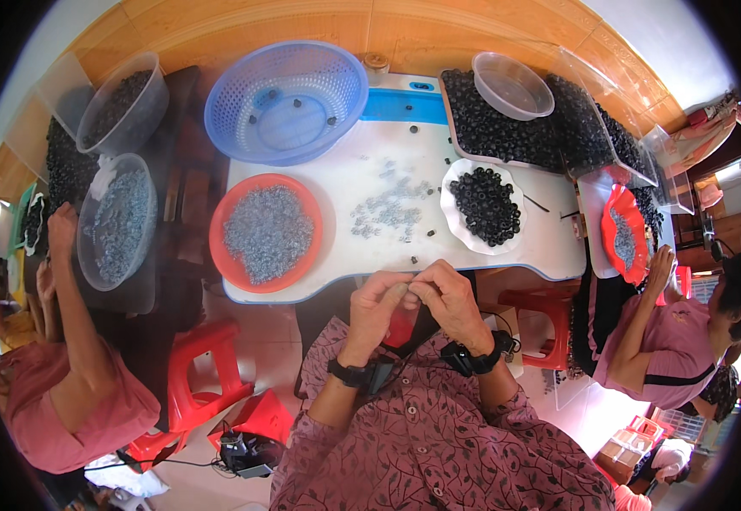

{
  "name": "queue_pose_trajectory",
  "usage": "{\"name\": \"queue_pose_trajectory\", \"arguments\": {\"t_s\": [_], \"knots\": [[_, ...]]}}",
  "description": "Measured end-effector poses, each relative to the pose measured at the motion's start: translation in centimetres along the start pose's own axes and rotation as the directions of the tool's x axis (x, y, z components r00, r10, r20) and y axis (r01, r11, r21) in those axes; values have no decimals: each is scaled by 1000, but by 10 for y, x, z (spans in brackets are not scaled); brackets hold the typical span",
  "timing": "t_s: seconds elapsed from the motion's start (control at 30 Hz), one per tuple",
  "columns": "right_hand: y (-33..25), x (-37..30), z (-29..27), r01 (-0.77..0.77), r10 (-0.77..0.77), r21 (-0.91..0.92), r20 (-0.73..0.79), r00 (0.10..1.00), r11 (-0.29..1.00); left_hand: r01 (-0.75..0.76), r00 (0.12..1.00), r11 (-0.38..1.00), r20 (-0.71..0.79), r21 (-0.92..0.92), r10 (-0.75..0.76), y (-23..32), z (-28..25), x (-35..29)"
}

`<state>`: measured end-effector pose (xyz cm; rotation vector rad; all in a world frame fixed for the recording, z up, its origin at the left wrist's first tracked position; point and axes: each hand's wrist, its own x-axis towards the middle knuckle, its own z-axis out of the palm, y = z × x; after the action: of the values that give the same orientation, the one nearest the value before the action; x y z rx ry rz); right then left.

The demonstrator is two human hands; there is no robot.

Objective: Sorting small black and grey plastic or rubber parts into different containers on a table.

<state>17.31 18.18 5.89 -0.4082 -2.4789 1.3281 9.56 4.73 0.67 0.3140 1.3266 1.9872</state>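
My left hand (374, 312) and my right hand (449, 300) meet just off the front edge of the white table (349, 262). Thumbs and fingers of both are pinched together, and whatever sits between them is too small or hidden to name. A red object (401, 328) shows below and between the hands. Beyond them, small clear pieces (392, 207) lie loose on the table. To the left, more clear pieces (268, 232) fill an orange-red plate (317, 228). On the right stands a white scalloped plate (450, 217) heaped with black ring-shaped parts (485, 204).
A blue basket (219, 119) with several black parts stands at the back left. Black parts fill a tray (507, 157) at the back right, with a clear bowl (514, 85) on it. Co-workers sit left (81, 383) and right (664, 341). Red stools (209, 375) flank me.
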Motion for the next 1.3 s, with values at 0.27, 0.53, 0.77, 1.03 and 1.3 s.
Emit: {"name": "queue_pose_trajectory", "arguments": {"t_s": [0.27, 0.53, 0.77, 1.03, 1.3], "knots": [[4, -4, 7, -224, 229, 296, 16, 973, 929, 165, 986, 942, 78, -293, -148, -5, -7, 3], [15, -5, 11, -202, 233, 305, -69, 970, 931, 213, 977, 834, 120, -509, -177, -10, -11, 4], [17, 2, 9, -57, 57, 6, -204, 977, 998, 221, 975, 804, 125, -552, -182, -7, -12, 4], [24, 18, 6, 188, -267, -394, -157, 951, 900, 201, 980, 826, 105, -526, -171, -7, -16, 2], [31, 25, 6, 248, -319, -506, -56, 946, 826, 211, 977, 843, 103, -495, -184, -5, -15, 1]]}}
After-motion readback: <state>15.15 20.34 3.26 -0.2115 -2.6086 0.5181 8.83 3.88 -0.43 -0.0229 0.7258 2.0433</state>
